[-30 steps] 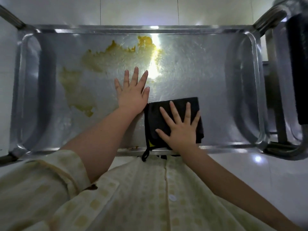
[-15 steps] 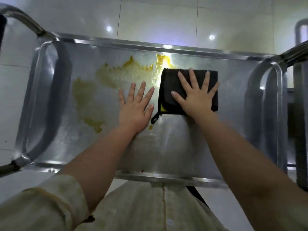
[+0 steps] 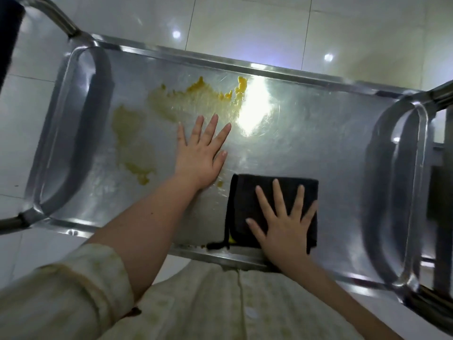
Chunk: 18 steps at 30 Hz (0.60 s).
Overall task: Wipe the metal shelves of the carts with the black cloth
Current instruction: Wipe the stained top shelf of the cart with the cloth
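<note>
The metal cart shelf fills the view, tilted, with a raised rim. A yellow smear spreads over its left half, and a second patch lies further left. My left hand rests flat on the shelf, fingers spread, just right of the smear. The folded black cloth lies near the shelf's front edge, a small loop hanging at its lower left corner. My right hand presses flat on top of the cloth, fingers apart.
Curved metal handle bars stand at the left end and the right end of the cart. A dark part of another cart sits at the far right. White tiled floor lies beyond the shelf.
My right hand has dragged the cloth from the far middle of the shelf back to the front edge. The left hand has stayed planted.
</note>
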Available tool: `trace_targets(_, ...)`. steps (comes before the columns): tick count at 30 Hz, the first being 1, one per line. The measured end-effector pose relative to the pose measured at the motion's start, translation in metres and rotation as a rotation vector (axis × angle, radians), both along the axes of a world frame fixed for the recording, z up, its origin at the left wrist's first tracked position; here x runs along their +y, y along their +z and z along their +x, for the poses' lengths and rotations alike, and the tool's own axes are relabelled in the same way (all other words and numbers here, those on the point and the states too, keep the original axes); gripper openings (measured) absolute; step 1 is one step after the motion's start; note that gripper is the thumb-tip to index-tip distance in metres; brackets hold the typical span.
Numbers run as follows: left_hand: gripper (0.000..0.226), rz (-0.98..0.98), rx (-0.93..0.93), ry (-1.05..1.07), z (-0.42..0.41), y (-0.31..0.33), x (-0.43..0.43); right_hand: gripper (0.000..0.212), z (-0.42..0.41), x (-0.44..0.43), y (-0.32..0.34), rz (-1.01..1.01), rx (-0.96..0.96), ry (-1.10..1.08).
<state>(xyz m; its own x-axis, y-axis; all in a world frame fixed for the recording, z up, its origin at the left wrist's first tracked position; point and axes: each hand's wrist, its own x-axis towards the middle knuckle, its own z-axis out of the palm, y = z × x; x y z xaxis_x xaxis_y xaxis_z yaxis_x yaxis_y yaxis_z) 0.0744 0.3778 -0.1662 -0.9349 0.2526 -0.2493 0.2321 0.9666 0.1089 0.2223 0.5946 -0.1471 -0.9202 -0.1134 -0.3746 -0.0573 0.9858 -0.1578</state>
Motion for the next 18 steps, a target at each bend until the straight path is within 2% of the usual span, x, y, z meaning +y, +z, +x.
trace_targets(3,0.059,0.031,0.013,0.012,0.003,0.0,0.0,0.068,0.012,0.006,0.003,-0.025,0.001,0.08)
trace_targets(5,0.059,0.049,0.019,0.015,0.002,0.0,-0.001,0.068,-0.04,0.01,-0.001,-0.007,0.058,0.07)
trace_targets(9,0.058,0.075,0.042,0.059,0.003,-0.001,-0.002,0.068,-0.194,0.008,-0.006,0.044,0.087,-0.115)
trace_targets(12,0.059,0.082,0.039,0.175,0.004,-0.002,-0.001,0.069,-0.253,0.0,-0.006,0.056,0.076,-0.157)
trace_targets(15,0.058,0.016,0.012,0.17,0.001,-0.002,0.0,0.07,-0.226,-0.005,-0.007,0.083,0.088,-0.105)
trace_targets(18,0.058,-0.041,-0.043,0.146,-0.002,0.0,0.0,0.07,-0.141,-0.004,-0.009,0.042,0.093,0.008)
